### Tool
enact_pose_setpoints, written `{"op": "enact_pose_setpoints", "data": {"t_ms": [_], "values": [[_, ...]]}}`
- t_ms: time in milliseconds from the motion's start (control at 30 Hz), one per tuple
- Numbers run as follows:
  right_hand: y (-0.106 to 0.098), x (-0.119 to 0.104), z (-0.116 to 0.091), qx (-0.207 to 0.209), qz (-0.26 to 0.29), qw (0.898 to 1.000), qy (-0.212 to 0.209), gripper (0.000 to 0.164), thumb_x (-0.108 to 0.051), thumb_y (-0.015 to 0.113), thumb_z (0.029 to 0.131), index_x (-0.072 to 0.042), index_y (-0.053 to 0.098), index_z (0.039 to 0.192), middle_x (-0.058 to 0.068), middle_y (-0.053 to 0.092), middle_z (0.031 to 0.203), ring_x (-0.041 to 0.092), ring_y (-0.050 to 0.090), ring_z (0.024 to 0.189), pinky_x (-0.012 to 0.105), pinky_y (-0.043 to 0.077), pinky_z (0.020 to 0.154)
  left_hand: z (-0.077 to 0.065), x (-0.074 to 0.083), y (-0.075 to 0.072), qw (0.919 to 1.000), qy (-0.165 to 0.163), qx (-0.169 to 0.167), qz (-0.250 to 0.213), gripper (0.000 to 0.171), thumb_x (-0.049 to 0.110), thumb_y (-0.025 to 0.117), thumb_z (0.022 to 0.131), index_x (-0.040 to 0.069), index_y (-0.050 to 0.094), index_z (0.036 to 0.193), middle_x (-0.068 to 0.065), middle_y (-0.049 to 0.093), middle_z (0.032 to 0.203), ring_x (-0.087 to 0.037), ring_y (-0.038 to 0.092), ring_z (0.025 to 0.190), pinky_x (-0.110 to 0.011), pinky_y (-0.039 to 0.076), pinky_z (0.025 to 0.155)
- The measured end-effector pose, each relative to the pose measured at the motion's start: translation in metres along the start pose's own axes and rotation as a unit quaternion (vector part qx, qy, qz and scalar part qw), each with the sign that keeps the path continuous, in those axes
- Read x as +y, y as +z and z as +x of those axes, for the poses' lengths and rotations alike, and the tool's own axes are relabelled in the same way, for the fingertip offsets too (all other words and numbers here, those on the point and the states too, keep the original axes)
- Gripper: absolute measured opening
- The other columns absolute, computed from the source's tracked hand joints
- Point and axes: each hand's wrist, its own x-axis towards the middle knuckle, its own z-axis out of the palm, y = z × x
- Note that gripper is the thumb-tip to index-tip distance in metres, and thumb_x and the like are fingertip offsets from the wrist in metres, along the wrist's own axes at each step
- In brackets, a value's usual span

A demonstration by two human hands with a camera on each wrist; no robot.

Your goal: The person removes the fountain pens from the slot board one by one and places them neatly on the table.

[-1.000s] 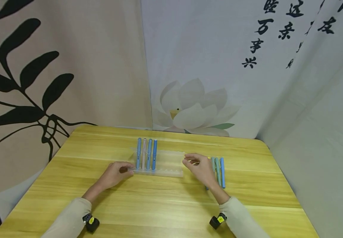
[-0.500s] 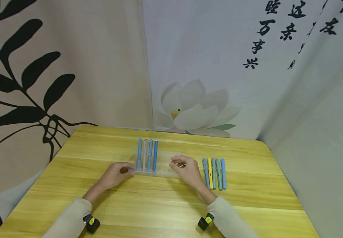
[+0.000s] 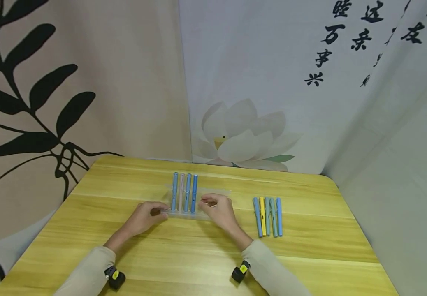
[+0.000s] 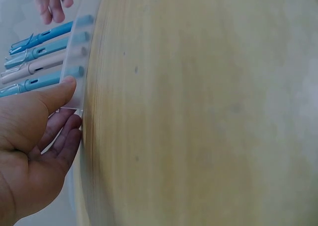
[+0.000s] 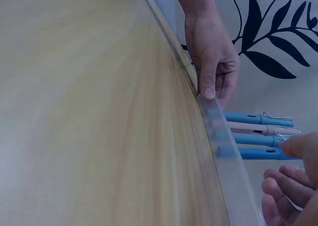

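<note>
A clear plastic pen stand (image 3: 204, 216) sits on the table, with several capped pens upright in its left part. They are a light blue pen (image 3: 174, 191), a pale pink pen (image 3: 181, 192), another light blue pen (image 3: 187, 192) and a darker blue pen (image 3: 194, 193). My left hand (image 3: 145, 216) pinches the stand's left end, thumb on its front in the left wrist view. My right hand (image 3: 219, 209) is just right of the darker blue pen, fingers loosely bent and holding nothing. In the right wrist view its thumb (image 5: 298, 147) overlaps the pens; contact cannot be told.
Several more pens lie side by side on the table to the right, among them a yellow pen (image 3: 263, 216) and a blue pen (image 3: 279, 216). The wooden table (image 3: 184, 259) ends at the back against printed curtains (image 3: 143, 82).
My right hand has moved left along the stand, from its right end to beside the darker blue pen, uncovering the loose pens on the right. My left hand has stayed at the stand's left end.
</note>
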Motion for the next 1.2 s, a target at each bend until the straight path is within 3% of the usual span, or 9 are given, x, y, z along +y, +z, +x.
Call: {"op": "enact_pose_setpoints", "data": {"t_ms": [333,1200], "values": [[0.013,-0.002,0.009,-0.005,0.005,0.999,0.033,0.025,-0.020,0.075,0.095,-0.005,0.076,0.115,0.003,0.078,0.100,0.016,0.073,0.090,0.029,0.060,0.081,0.002,0.001,-0.001,1.0000,-0.004,-0.001,0.003,0.024,0.014,0.072,0.097,0.006,0.074,0.120,-0.011,0.072,0.123,-0.033,0.066,0.117,-0.052,0.053,0.098],[0.024,-0.006,0.011,0.001,-0.004,0.999,0.034,0.024,-0.015,0.079,0.091,0.001,0.076,0.108,0.010,0.078,0.095,0.016,0.073,0.082,0.025,0.060,0.070,0.002,-0.001,0.000,0.9999,-0.016,0.002,-0.001,0.024,0.014,0.073,0.096,0.008,0.075,0.119,-0.011,0.072,0.122,-0.034,0.065,0.118,-0.053,0.052,0.101]]}}
